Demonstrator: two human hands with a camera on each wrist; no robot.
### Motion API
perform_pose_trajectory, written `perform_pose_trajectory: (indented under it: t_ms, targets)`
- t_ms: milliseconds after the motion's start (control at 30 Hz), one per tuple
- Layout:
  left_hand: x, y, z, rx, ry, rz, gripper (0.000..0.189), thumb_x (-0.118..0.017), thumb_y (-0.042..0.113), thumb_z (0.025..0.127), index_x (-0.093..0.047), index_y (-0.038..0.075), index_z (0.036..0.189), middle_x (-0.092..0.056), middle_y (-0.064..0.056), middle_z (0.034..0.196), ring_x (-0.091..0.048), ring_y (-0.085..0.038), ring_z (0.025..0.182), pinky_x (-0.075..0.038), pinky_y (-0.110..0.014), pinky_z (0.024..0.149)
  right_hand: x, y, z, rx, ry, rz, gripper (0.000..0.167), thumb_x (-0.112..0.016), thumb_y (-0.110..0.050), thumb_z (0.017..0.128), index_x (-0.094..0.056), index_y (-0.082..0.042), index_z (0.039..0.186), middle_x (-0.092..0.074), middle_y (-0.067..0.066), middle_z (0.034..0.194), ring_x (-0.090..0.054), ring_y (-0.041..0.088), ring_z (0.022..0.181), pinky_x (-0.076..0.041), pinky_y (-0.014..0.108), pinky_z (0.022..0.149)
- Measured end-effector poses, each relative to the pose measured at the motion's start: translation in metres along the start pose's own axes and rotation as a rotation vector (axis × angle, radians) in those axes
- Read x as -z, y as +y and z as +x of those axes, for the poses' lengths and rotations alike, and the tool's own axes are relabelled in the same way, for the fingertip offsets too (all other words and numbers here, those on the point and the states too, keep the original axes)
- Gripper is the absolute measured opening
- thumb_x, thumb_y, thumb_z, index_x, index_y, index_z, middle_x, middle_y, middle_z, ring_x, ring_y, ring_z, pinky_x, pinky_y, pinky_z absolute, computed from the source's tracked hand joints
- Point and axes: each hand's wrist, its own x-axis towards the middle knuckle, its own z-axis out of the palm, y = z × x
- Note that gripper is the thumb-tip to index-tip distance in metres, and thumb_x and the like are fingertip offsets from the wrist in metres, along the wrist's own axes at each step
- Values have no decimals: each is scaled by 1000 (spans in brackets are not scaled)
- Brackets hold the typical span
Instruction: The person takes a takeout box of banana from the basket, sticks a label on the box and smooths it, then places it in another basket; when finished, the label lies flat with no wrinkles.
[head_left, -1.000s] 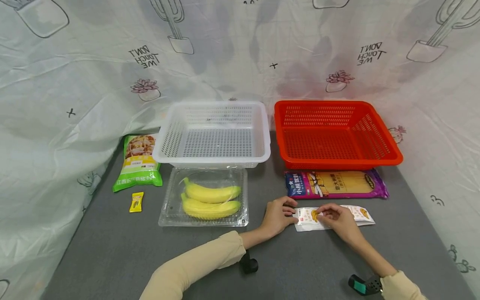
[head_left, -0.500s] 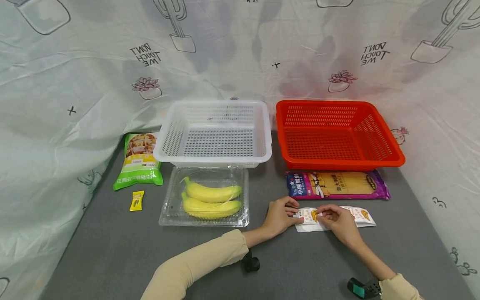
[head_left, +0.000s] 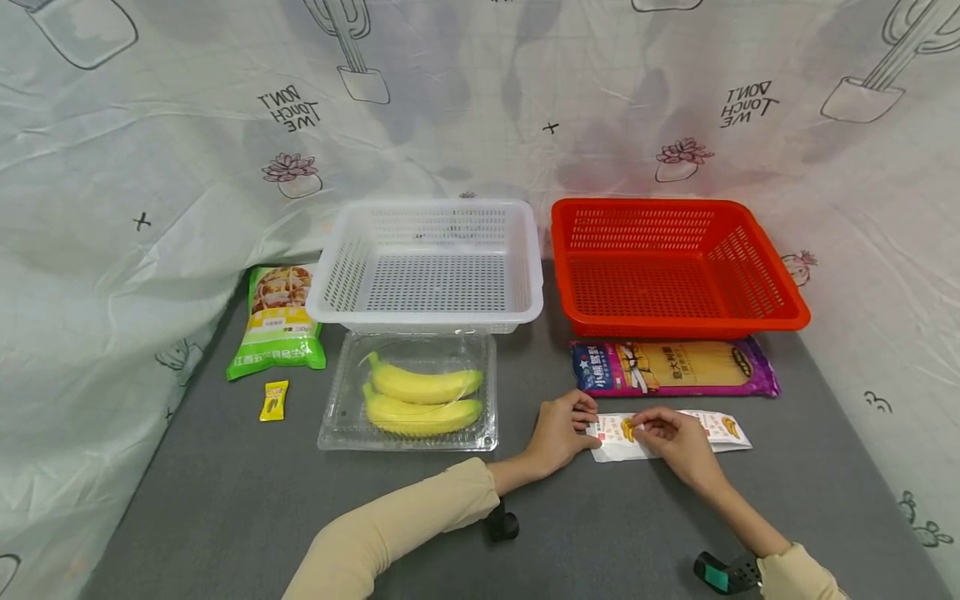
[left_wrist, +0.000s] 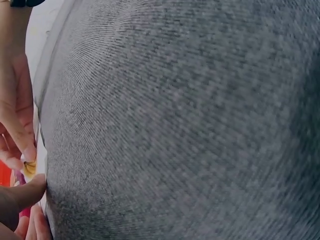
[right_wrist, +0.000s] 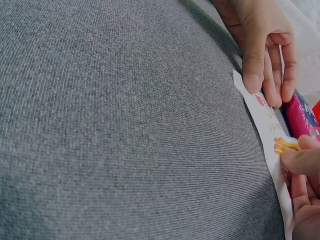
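A white strip of stickers (head_left: pixel 618 452) with banana pictures lies on the grey table at right of centre. My left hand (head_left: pixel 555 433) holds its left end, the thumb on top and the fingers at the far edge. Near the strip's middle, my right hand (head_left: pixel 681 443) pinches at a banana sticker (right_wrist: pixel 281 145) between thumb and forefinger. The right hand covers part of the strip. In the left wrist view, the left thumb (left_wrist: pixel 31 194) lies on the strip's edge, and the right fingertips meet the banana picture (left_wrist: pixel 30 168).
A pasta packet (head_left: pixel 675 368) lies just behind the strip, before a red basket (head_left: pixel 682 325). Left of it are a white basket (head_left: pixel 423 318) and a clear box (head_left: pixel 341 417) holding two bananas (head_left: pixel 423 400). A green food bag (head_left: pixel 277 325) and small yellow packet (head_left: pixel 274 400) lie far left.
My left thumb slid slightly onto the strip's end and then back a little. The right hand stays pinching at the same spot.
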Motion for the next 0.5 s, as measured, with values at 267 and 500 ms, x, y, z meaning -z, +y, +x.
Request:
perform_pose_trajectory:
  t_ms: [267,500]
  targets:
    - [-1,2,-1,-8,19,37,45,-83,-11,65,-61,-4,104,-68,-14,101,-68,-15,92,-51,-15,76,2,2,-3,18,-29,99,10,-64,10,85,-68,2,90,-68,16,91,-58,1,75,-49,17,62]
    - [-2,1,-2,-9,22,32,45,-82,-10,66,-60,-4,105,-68,-14,102,-68,-15,94,-51,-14,77,4,6,-4,57,-73,199,9,-61,10,88,-67,3,91,-66,21,96,-60,-1,85,-49,13,70]
